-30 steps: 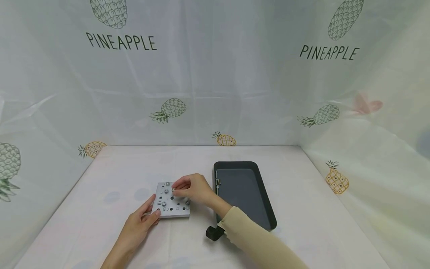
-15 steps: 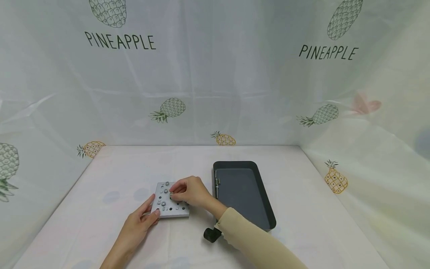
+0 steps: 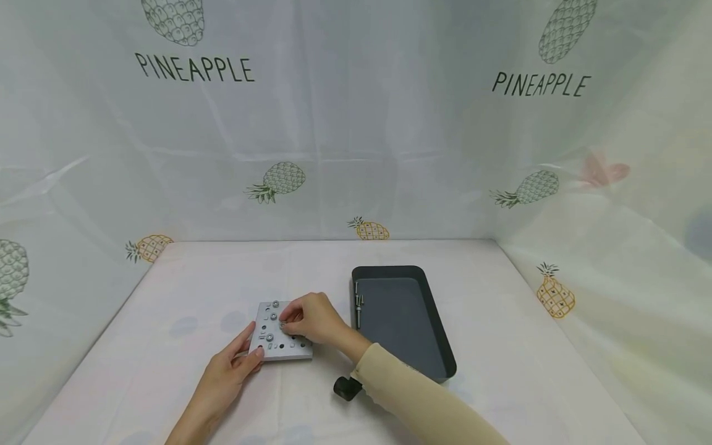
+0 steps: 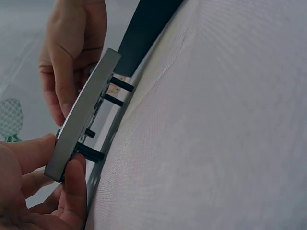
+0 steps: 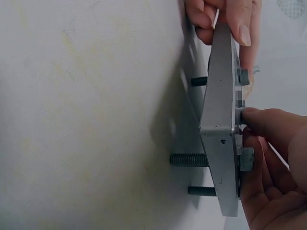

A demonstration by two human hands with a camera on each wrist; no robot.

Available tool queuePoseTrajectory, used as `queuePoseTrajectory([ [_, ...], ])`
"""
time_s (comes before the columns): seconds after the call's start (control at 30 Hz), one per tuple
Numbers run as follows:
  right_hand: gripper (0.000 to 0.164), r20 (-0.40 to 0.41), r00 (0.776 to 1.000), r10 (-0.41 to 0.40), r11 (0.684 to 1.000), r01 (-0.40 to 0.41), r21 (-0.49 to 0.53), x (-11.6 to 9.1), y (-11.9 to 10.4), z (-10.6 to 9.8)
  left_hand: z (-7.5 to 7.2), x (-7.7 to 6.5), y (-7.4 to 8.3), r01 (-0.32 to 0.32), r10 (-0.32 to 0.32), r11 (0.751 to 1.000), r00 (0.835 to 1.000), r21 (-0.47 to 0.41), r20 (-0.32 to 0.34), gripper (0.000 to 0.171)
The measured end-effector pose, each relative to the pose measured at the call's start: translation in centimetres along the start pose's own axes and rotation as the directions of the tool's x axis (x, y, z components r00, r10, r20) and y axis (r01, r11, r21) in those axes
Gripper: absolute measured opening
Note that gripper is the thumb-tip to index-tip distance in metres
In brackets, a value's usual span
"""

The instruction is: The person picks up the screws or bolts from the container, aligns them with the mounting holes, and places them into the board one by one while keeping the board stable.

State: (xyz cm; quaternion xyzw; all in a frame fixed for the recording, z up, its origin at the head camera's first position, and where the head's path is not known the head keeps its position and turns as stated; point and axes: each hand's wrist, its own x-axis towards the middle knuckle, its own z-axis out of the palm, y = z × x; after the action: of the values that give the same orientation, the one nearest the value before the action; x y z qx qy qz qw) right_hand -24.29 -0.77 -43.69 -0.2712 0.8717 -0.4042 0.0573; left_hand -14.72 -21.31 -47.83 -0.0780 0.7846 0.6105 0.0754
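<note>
A silver metal plate (image 3: 286, 353) with rows of holes is held a little above the white cloth. My left hand (image 3: 229, 369) grips its left edge between thumb and fingers. Across the plate's upper face, my right hand (image 3: 318, 318) pinches a small bolt (image 3: 282, 325) by its head, near the middle. Other socket-head bolts (image 3: 269, 337) sit in the plate. From the right wrist view, a bolt head (image 5: 247, 159) stands beside my right fingers, and threaded shanks (image 5: 188, 159) stick out underneath. A short bolt tip (image 4: 89, 132) shows under the plate in the left wrist view.
A dark grey tray (image 3: 418, 272) lies right of the plate, with several loose bolts (image 3: 359, 303) along its left side. A black rounded piece (image 3: 347, 388) juts out beside the right sleeve (image 3: 411, 392). Pineapple-printed sheeting (image 3: 334, 123) walls the back and sides.
My right hand has moved slightly left and toward me over the plate, bringing the pinched bolt down to a hole near the middle. My left hand keeps its grip on the plate.
</note>
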Motion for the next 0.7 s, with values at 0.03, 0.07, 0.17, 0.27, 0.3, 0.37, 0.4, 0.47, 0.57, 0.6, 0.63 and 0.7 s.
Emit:
queuePoseTrajectory([
  [0.03,0.005,0.001,1.0,0.001,1.0,-0.001,-0.004,0.0,0.0,0.0,0.0,0.0,0.0,0.001,-0.001,1.0,1.0,-0.002,0.0,0.072],
  [0.07,0.004,0.001,1.0,0.001,1.0,-0.001,-0.006,0.0,0.0,0.1,0.0,0.0,0.0,0.003,-0.003,1.0,1.0,-0.003,-0.001,0.072],
  [0.17,0.004,0.004,1.0,0.002,1.0,-0.002,0.009,0.0,-0.1,0.0,0.0,0.0,0.0,0.006,-0.006,1.0,1.0,0.005,-0.002,0.073],
  [0.27,0.005,0.008,1.0,0.012,0.999,-0.012,0.049,-0.2,-0.1,-0.2,0.1,0.1,0.0,0.008,-0.008,1.0,1.0,0.019,-0.002,0.074],
  [0.3,0.007,0.01,1.0,0.015,0.998,-0.016,0.065,-0.3,0.0,-0.3,0.1,0.0,0.0,0.008,-0.008,1.0,1.0,0.022,-0.002,0.074],
  [0.37,0.01,0.011,1.0,0.023,0.995,-0.024,0.092,-0.5,0.2,-0.7,0.2,0.0,0.0,0.007,-0.007,1.0,1.0,0.026,-0.002,0.074],
  [0.4,0.012,0.009,1.0,0.025,0.994,-0.026,0.103,-0.6,0.3,-0.9,0.2,0.0,0.1,0.007,-0.007,1.0,1.0,0.025,-0.003,0.074],
  [0.47,0.015,0.001,1.0,0.026,0.993,-0.026,0.117,-0.7,0.6,-1.6,0.2,0.0,0.1,0.007,-0.007,1.0,1.0,0.022,-0.004,0.073],
  [0.57,0.018,-0.02,0.999,0.028,0.992,-0.025,0.126,-1.1,1.0,-3.3,0.3,0.0,0.2,0.008,-0.008,1.0,1.0,0.018,-0.009,0.073],
  [0.6,0.019,-0.03,0.999,0.029,0.991,-0.025,0.128,-1.2,1.1,-3.9,0.3,0.0,0.2,0.007,-0.007,1.0,1.0,0.02,-0.011,0.073],
  [0.63,0.019,-0.04,0.999,0.033,0.992,-0.028,0.125,-1.4,1.3,-4.6,0.3,0.1,0.2,0.008,-0.008,1.0,1.0,0.021,-0.012,0.073],
  [0.7,0.018,-0.063,0.997,0.041,0.993,-0.034,0.11,-1.7,1.6,-6.1,0.3,0.1,0.2,0.008,-0.008,1.0,1.0,0.026,-0.016,0.073],
])
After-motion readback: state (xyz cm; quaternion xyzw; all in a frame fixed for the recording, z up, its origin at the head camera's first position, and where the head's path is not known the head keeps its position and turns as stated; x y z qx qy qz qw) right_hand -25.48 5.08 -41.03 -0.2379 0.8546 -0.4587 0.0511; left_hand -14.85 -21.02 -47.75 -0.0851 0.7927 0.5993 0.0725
